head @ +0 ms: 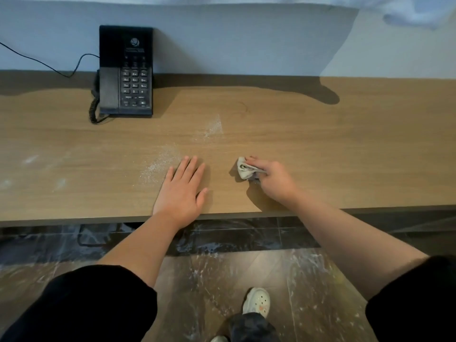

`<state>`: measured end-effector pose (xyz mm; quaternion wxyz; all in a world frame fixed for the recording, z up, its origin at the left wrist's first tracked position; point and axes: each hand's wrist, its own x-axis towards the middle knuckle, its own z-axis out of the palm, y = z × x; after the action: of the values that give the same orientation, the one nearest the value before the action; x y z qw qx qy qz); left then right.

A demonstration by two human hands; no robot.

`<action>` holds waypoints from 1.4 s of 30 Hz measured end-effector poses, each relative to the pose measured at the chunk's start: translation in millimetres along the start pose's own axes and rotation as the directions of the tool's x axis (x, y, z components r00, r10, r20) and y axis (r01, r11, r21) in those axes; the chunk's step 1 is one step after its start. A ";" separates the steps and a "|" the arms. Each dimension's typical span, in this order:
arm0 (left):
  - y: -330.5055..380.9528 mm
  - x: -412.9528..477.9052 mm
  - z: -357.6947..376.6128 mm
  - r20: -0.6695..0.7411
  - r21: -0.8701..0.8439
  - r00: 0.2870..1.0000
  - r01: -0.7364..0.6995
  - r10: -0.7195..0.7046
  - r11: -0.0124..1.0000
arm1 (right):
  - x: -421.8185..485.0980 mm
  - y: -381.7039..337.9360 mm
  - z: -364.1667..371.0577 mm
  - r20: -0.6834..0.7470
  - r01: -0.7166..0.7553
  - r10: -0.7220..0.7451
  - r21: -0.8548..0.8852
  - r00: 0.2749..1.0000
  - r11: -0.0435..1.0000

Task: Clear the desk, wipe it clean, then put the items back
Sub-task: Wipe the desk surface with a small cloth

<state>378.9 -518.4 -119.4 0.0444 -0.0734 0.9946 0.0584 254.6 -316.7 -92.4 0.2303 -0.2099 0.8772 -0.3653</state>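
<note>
The wooden surface (296, 134) carries white powder patches at center and left. A black phone (125, 72) stands upper left. A crumpled grey cloth (244, 169) lies lower center.

Both forearms are bare below short black sleeves: the left sleeve (81, 304) near left, the right sleeve (414, 299) near right. Near centre, a dark trouser leg (251, 327) falls over a pale perforated clog (257, 301) with small charms

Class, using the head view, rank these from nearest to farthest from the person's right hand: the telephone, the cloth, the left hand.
1. cloth: bunched in the right hand itself.
2. left hand: flat on the desk, to the left.
3. telephone: far left, against the back wall.
</note>
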 end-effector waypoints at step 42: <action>0.0 2.1 0.9 0.027 0.062 1.000 -0.003 0.001 0.998 | 31.0 -10.4 -1.8 0.004 0.111 -0.111 -0.057 0.994 0.992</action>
<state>376.9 -518.6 -120.5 0.0599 -0.0703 0.9953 0.0285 230.7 -339.0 -91.4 0.2038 -0.2653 0.8741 -0.3522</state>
